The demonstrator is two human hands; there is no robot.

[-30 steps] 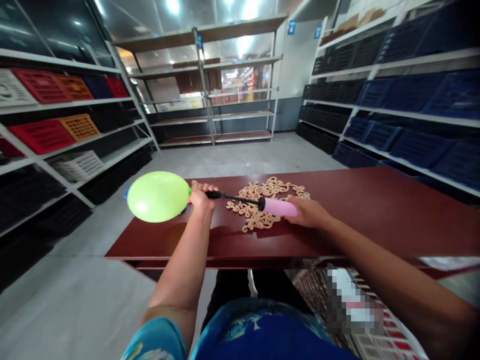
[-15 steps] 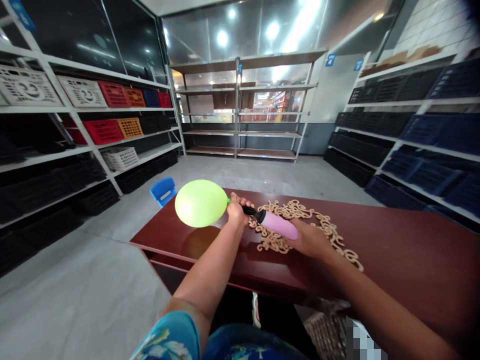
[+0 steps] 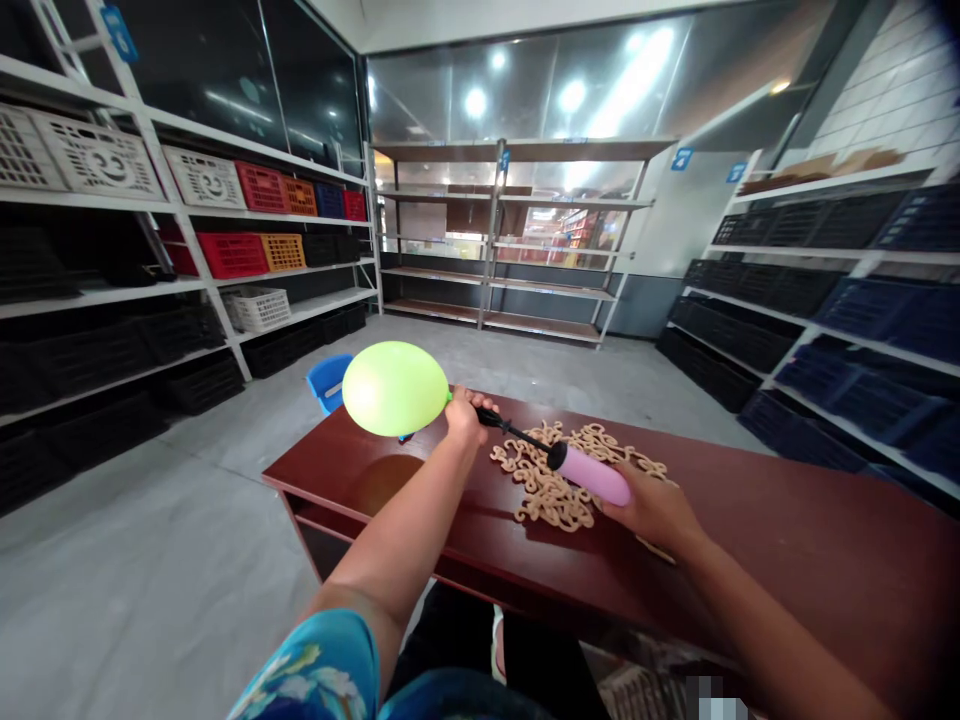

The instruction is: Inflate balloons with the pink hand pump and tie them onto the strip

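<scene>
A yellow-green balloon (image 3: 395, 389), blown up to an oval, sits on the nozzle of a hand pump. My left hand (image 3: 466, 416) is closed round the balloon's neck and the pump's black nozzle end. The balloon pump (image 3: 595, 475) has a pink barrel and a thin black rod, which shows between its two parts. Around the far end of the pink barrel my right hand (image 3: 649, 503) is wrapped. Both hands are above the table, and the balloon hangs over its left end.
Tan curly pieces (image 3: 555, 492) lie heaped on the dark red table (image 3: 757, 490) beneath the pump. A blue chair (image 3: 327, 382) stands behind the table's left end. Shelves with crates (image 3: 232, 255) line the left and right sides; a metal rack (image 3: 491, 270) stands at the back.
My right hand has drawn the pink barrel away from my left hand, down and to the right, so more black rod shows. The whole view has shifted slightly.
</scene>
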